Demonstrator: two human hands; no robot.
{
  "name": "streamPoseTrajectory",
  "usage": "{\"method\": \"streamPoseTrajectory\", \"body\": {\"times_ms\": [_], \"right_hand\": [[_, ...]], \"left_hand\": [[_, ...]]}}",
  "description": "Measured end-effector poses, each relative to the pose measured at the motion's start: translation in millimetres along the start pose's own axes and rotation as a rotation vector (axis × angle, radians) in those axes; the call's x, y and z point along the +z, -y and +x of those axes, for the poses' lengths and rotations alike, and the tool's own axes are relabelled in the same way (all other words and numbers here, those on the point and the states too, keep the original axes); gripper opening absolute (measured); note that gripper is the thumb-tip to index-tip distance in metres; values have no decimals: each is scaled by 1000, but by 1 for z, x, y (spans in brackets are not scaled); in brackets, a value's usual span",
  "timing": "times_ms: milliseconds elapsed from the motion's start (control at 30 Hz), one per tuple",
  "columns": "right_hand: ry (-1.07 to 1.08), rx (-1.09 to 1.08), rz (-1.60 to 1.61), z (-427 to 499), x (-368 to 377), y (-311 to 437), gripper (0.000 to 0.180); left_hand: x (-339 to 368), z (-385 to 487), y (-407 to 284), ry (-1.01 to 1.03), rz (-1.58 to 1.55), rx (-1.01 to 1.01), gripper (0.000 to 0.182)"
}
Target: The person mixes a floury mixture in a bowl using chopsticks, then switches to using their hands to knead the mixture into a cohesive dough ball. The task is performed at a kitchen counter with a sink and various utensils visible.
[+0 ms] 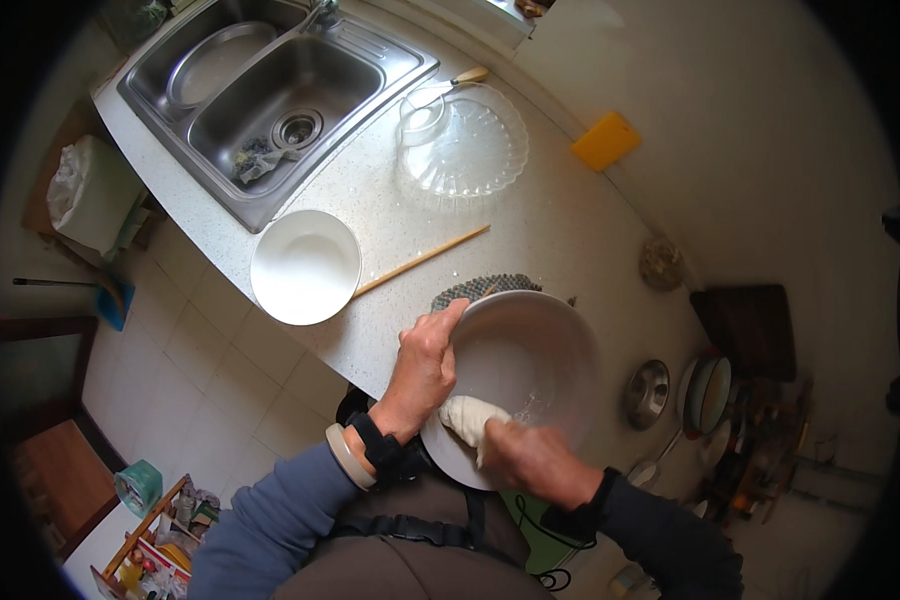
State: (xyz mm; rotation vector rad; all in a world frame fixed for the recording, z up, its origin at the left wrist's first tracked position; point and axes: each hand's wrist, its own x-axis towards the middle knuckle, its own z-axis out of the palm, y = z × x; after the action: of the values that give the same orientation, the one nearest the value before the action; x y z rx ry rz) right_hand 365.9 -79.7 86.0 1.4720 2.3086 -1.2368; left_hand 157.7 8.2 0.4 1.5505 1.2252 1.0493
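A large white mixing bowl (529, 352) leans tilted at the counter's front edge, against a woven mat (487, 286). With thumb and fingers, my left hand (427, 360) grips the bowl's left rim. Inside the bowl, at its near side, my right hand (529, 457) holds a lump of pale dough (471, 420); this hand is blurred. Small bits stick to the bowl's inner wall. To the left stands an empty white bowl (306, 268), with a wooden chopstick or thin stick (422, 260) lying beside it on the counter.
Behind lies a clear scalloped plate (469, 142) by a wooden-handled knife (465, 77). A double steel sink (285, 105) is at the back left. A yellow sponge or block (606, 141) rests by the wall. On the right are a metal bowl (647, 394), a jar (661, 264) and stacked dishes (706, 394).
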Motion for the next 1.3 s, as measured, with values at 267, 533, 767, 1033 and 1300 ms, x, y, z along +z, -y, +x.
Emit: {"method": "streamPoseTrajectory", "body": {"times_ms": [267,533,767,1033,1300], "right_hand": [[10,32,-120,45,35,4,25],[-57,121,-70,89,38,6,14],[12,407,841,72,5,3,38],[-307,-38,-527,57,24,18,60],[-542,174,552,100,5,-18,36]], "left_hand": [[-1,1,-6,30,-32,-48,59],[2,0,-1,8,-33,-7,59],[3,2,3,-2,-45,40,60],[4,-2,7,-15,-65,11,61],[7,-2,11,-26,-57,-3,62]]}}
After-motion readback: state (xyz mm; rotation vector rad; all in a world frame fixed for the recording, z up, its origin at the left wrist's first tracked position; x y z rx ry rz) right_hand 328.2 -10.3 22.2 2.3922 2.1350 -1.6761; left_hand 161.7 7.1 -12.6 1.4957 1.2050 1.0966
